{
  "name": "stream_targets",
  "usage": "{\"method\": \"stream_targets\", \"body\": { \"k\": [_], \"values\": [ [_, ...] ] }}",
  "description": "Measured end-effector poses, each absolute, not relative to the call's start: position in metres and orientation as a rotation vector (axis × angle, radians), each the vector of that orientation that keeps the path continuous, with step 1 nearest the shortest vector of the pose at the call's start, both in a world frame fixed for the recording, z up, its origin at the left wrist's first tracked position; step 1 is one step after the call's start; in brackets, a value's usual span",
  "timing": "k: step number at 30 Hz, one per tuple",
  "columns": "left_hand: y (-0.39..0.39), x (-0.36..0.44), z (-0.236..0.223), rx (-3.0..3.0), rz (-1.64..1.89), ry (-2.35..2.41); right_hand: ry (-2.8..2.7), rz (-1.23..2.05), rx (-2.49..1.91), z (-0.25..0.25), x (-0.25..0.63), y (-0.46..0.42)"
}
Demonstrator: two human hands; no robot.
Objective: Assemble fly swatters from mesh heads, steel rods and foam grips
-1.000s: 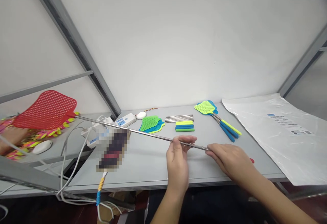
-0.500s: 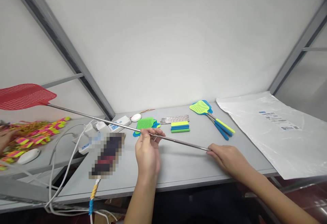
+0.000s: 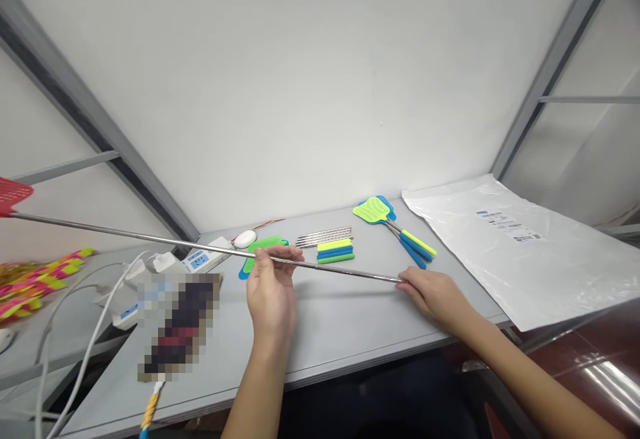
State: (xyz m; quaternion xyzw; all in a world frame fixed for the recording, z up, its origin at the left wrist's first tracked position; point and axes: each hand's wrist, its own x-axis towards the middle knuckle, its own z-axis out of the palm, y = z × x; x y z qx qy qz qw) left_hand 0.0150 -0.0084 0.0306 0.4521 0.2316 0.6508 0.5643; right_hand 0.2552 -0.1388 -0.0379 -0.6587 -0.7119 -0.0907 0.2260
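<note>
Both my hands hold a fly swatter with a thin metal telescopic rod (image 3: 120, 233) across the table, its red perforated head (image 3: 14, 193) cut off by the left edge. My left hand (image 3: 273, 292) is closed round the middle of the rod, thumb on the near side, some fingers loosely extended. At the rod's right end, my right hand (image 3: 433, 295) grips it, covering the tip. Behind my left hand lie green and blue swatter heads (image 3: 263, 247), partly hidden. Beyond are several loose metal rods (image 3: 325, 235) and a row of yellow, blue and green handle grips (image 3: 335, 250).
Swatters with grips (image 3: 374, 211) lie in a pile at the back right, beside a large white plastic bag (image 3: 465, 252). On the left are a power strip (image 3: 207, 257), cables, a white oval device (image 3: 245, 239) and a pixelated object (image 3: 180, 325). Bright pink-yellow pieces (image 3: 45, 282) lie farther left.
The view has shifted right. The red head sits farther left, and more rod shows between it and my left hand. Another person's hand at the left edge is out of view.
</note>
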Motion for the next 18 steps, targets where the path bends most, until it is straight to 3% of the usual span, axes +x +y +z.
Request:
{"method": "stream_targets", "body": {
  "k": [7, 18],
  "values": [
    [-0.029, 0.040, 0.005, 1.259, 1.286, 0.588, -1.912, -0.166, -1.788, -0.037, 0.245, -0.135],
    [-0.019, 0.030, -0.002, 1.413, 1.430, 0.781, -1.800, 0.055, -1.813, -0.033, 0.246, -0.139]
  ]
}}
